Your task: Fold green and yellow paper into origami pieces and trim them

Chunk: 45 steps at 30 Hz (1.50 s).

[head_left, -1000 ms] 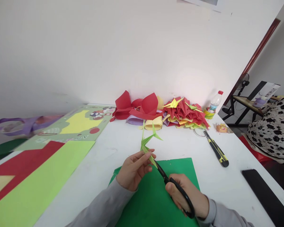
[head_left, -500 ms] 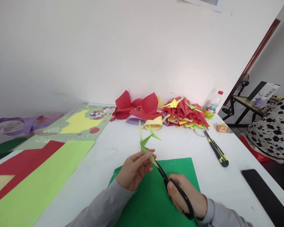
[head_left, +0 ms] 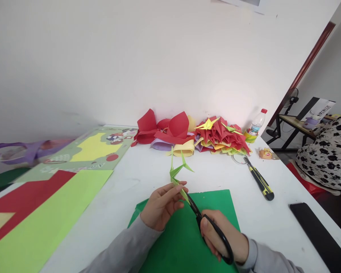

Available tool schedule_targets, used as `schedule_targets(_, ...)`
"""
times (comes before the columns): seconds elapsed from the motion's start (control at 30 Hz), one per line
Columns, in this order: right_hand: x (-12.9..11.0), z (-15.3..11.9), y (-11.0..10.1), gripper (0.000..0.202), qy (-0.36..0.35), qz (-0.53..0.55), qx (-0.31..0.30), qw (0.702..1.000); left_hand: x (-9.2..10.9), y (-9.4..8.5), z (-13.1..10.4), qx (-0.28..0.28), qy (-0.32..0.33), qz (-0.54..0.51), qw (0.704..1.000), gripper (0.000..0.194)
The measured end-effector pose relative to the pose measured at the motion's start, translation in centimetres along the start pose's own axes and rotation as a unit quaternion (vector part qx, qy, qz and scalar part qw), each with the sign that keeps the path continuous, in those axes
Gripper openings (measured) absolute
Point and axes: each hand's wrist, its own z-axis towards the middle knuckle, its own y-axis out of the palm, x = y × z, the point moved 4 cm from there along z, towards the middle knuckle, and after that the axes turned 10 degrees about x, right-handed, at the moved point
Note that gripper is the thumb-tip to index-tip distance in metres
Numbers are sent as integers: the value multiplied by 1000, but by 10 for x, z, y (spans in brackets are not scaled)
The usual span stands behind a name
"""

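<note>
Pinched between the thumb and fingers of my left hand (head_left: 166, 204) is a piece of folded light-green paper (head_left: 176, 172), with thin pointed arms sticking up and outward. My right hand (head_left: 223, 233) grips the handles of black scissors (head_left: 197, 214). The blades point up and left, against the lower strip of the folded paper, close to my left fingertips; the tips are partly hidden by paper and fingers. Below both hands lies a green sheet (head_left: 184, 242) on the white table.
Red paper shapes (head_left: 179, 127) and a pile of folded paper pieces (head_left: 218, 134) stand along the wall. At right are a bottle (head_left: 258, 122), a wrapped snack (head_left: 265, 153), a utility knife (head_left: 261, 180) and a black strip (head_left: 318, 231). Coloured sheets (head_left: 62, 216) lie at left.
The folded green paper has shifted very slightly down and right. Both hands keep nearly the same pose, and the scissors remain against the paper.
</note>
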Motion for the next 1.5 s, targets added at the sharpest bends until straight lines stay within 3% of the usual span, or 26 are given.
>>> schedule_targets(1.13, -5, 1, -3, 65, -20, -15, 32, 999, -4, 1, -1, -7, 0, 5, 1000, 36)
schedule_targets(1.5, -6, 1, -3, 65, -22, -8, 40, 999, -3, 2, -1, 11, -8, 4, 1000, 50)
